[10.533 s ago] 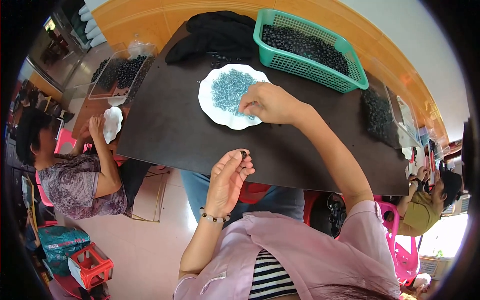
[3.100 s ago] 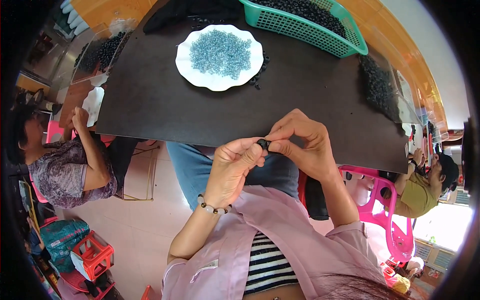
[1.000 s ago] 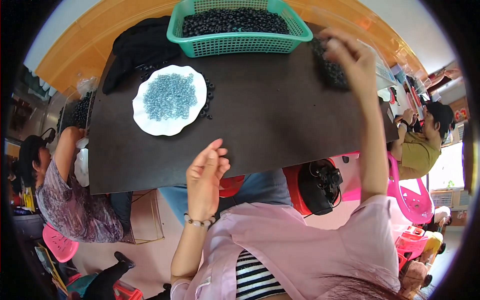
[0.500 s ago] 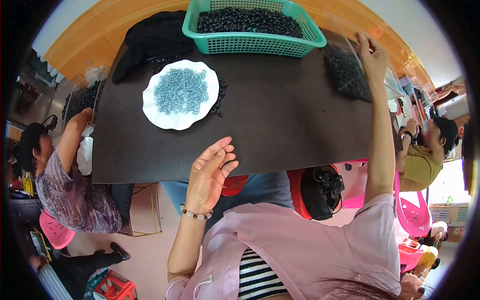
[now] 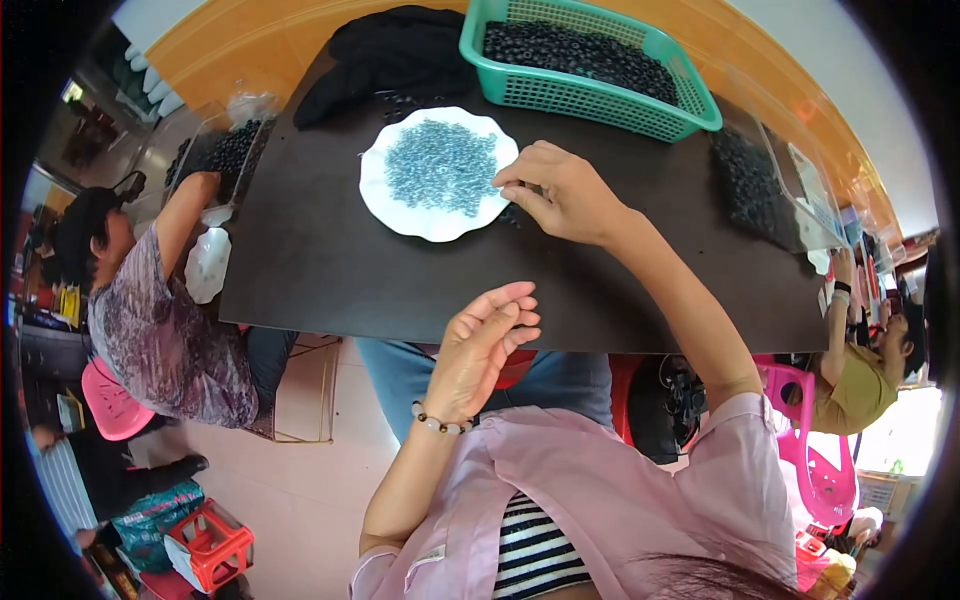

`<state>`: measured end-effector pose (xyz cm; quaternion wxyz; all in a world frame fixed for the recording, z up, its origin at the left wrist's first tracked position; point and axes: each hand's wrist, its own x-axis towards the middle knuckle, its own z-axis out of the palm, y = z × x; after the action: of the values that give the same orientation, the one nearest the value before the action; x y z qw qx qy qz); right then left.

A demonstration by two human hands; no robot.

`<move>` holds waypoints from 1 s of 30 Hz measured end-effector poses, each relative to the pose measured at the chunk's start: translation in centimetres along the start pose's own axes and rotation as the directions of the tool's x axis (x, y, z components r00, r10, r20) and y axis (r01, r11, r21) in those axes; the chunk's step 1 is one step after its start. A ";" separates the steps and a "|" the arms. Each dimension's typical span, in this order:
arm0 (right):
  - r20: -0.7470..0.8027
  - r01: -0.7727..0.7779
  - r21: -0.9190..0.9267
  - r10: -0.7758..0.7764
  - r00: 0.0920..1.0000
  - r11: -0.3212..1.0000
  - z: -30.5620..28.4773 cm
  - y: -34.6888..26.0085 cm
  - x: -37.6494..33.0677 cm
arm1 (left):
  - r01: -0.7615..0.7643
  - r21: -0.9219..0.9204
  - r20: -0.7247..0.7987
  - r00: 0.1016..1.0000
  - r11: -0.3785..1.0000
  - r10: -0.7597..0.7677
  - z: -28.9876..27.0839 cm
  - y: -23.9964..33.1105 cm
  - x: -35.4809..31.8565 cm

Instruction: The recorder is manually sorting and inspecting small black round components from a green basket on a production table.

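A white scalloped plate (image 5: 378, 200) stands on the dark table, heaped with small clear bluish pieces (image 5: 440, 165). Over the plate's right rim is my right hand (image 5: 570, 195), its thumb and fingertips closed together beside the pieces. What the pinch holds, if anything, is too small to make out. My left hand (image 5: 480, 350) is held palm inward above the table's near edge, below the plate. Its thumb presses against curled fingers, and any small thing between them is hidden. A few black beads (image 5: 510, 214) lie under my right hand, next to the plate.
At the back stands a green basket (image 5: 590, 112) of black ring-like beads (image 5: 580, 62). A black cloth (image 5: 400, 50) lies left of it. A clear container with black pieces (image 5: 750, 180) sits at the table's right. Co-workers sit on the left (image 5: 165, 310) and right (image 5: 860, 370).
My right hand has come from the clear container at the right across to the plate's right rim. My left hand keeps its closed pose. The view has shifted, so the table appears turned.
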<state>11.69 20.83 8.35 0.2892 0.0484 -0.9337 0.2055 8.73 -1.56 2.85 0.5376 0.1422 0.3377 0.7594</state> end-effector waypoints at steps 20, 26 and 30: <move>0.101 -0.270 0.045 0.265 0.959 0.962 2.8 1.8 -0.6 | -0.782 -0.016 0.318 0.587 0.623 0.744 2.7 7.6 -6.7; 0.074 -0.376 0.014 0.374 0.924 0.926 5.0 2.7 -0.4 | -0.983 -0.037 0.261 0.162 0.177 0.952 5.9 11.5 -8.4; 0.093 -0.451 0.037 0.446 0.890 0.892 5.4 2.6 0.5 | -0.990 0.037 0.177 0.141 0.136 0.974 6.6 12.8 -10.4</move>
<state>7.95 20.96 3.64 0.1940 -0.1516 -0.9244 0.2914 7.29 -11.10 17.75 -0.0837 0.4081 0.1864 0.8898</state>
